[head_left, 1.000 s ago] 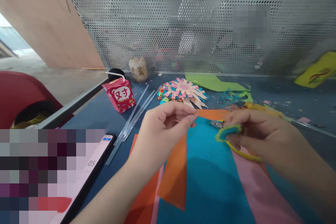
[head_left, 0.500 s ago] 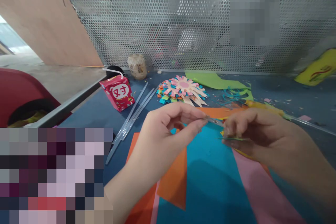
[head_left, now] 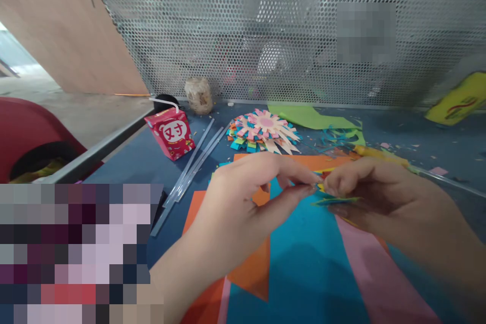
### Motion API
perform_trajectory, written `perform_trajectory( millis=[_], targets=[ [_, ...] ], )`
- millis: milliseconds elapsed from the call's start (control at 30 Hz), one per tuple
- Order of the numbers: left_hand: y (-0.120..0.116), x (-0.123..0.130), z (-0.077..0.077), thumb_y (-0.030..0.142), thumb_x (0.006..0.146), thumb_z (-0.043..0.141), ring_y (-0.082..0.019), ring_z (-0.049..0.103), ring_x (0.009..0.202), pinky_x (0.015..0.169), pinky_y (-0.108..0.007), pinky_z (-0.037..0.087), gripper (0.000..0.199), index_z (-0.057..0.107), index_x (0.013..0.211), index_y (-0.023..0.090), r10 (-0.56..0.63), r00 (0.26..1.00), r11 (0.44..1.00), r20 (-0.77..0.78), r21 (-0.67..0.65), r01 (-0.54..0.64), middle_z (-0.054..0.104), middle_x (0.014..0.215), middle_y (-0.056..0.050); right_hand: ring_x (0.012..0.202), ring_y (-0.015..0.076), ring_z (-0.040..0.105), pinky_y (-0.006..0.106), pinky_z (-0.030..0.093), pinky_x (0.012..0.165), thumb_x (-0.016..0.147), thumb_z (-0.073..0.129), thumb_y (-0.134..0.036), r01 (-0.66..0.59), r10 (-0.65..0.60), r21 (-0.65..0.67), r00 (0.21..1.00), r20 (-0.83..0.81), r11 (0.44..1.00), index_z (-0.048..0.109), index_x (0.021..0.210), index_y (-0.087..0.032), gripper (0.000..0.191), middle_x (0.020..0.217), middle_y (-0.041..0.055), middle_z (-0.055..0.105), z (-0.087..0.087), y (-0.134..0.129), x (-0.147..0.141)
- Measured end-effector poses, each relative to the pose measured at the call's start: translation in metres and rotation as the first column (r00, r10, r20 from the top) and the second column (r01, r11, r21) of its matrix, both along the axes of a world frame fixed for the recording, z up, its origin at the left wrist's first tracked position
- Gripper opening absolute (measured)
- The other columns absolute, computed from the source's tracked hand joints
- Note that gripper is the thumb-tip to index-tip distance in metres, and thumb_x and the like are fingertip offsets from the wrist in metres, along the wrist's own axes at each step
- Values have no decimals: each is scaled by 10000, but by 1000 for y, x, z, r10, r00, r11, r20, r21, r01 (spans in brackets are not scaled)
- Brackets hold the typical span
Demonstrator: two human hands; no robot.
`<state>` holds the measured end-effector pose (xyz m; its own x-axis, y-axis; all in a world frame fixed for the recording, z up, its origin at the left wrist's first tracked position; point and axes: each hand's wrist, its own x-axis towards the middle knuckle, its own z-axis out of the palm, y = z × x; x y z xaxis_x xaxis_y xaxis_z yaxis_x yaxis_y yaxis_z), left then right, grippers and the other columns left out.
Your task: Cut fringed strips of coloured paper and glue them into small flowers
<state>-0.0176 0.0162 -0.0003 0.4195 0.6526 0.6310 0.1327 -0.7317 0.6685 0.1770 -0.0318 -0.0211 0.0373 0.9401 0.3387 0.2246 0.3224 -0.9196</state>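
Toward the counter's (head_left: 129, 154) near edge, the right hand (head_left: 383, 197) pinches a small paper piece (head_left: 336, 202); the left hand's (head_left: 246, 207) fingertips nearly meet, hold unclear. Best steady the paper, pressing lightly.

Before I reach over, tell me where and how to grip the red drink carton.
Probably grip the red drink carton mid-body, thumb on its printed front, fingers behind, coming from the left: it stands upright, and clear sticks lie along its right. Keep below the bent white straw, which leans left over the top.
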Motion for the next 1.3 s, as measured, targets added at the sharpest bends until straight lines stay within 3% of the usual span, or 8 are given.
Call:
perform_trajectory(
  millis=[200, 333, 467, 633, 800, 967, 1133, 1300],
  targets=[
    [-1, -3, 1, 167, 785, 678, -159, 686, 754, 723, -256, 547, 80, 702, 808, 239, -49, 997, 997, 63, -55, 53, 738, 800, 6, 737, 84, 617, 111, 534, 693, 746, 699, -157, -76, 69, 55, 990, 119, 996, 611, 802, -319, 193, 797, -55, 612, 4, 0, 4],
    [-1, -3, 3, 128, 783, 673, -149, 687, 741, 730, -252, 551, 128, 700, 819, 248, -86, 995, 996, 59, 33, 84, 743, 797, 10, 764, 86, 617, 103, 529, 707, 741, 702, -171, -23, 12, 77, 990, 142, 997, 589, 809, -325, 202, 805, -64, 612, 4, -2, 3],
    [-2, -3, 10, 55, 738, 686, -136, 685, 695, 682, -222, 555, 208, 710, 807, 249, -157, 987, 982, 38, 110, 152, 746, 772, 4, 827, 99, 592, 144, 502, 779, 792, 648, -156, 0, -55, 184, 954, 294, 983, 555, 866, -334, 214, 845, -64, 599, 0, -7, 6],
    [-2, -5, 23, -15, 677, 672, -161, 692, 647, 651, -229, 577, 309, 739, 782, 268, -248, 969, 967, -3, 56, 248, 742, 703, -7, 936, 137, 556, 236, 450, 864, 794, 570, -62, -135, -94, 377, 844, 528, 916, 523, 934, -308, 287, 914, -28, 575, 4, -10, 12],
    [-5, -8, 32, 69, 709, 698, -173, 703, 640, 596, -215, 582, 278, 755, 767, 335, -281, 960, 956, 7, 86, 279, 751, 716, 18, 894, 144, 573, 239, 467, 879, 756, 566, -31, -196, -162, 494, 790, 591, 847, 520, 949, -291, 327, 909, -8, 570, 11, -13, 12],
    [-3, -6, 35, 199, 817, 636, -169, 694, 544, 578, -229, 585, 209, 752, 851, 370, -309, 951, 946, 9, 108, 307, 739, 658, 19, 889, 138, 596, 194, 494, 868, 805, 534, -77, -198, -164, 481, 775, 610, 854, 500, 940, -303, 265, 876, -11, 595, 12, -17, 12],
    [-8, -5, 32, 270, 870, 571, -166, 704, 580, 618, -246, 587, 211, 736, 912, 395, -324, 945, 941, 52, 122, 315, 746, 694, 22, 976, 140, 573, 183, 477, 914, 829, 540, -116, -208, -222, 510, 721, 656, 834, 511, 1041, -308, 287, 974, 6, 555, 8, -19, 14],
    [-24, -8, 40, 290, 837, 614, -212, 708, 639, 663, -337, 582, 204, 718, 955, 420, -225, 972, 971, 60, 92, 219, 743, 689, 52, 1015, 121, 539, 133, 438, 945, 848, 532, -96, -234, -202, 503, 717, 667, 832, 518, 1051, -283, 277, 997, 7, 507, 7, -20, 14]
  ],
)
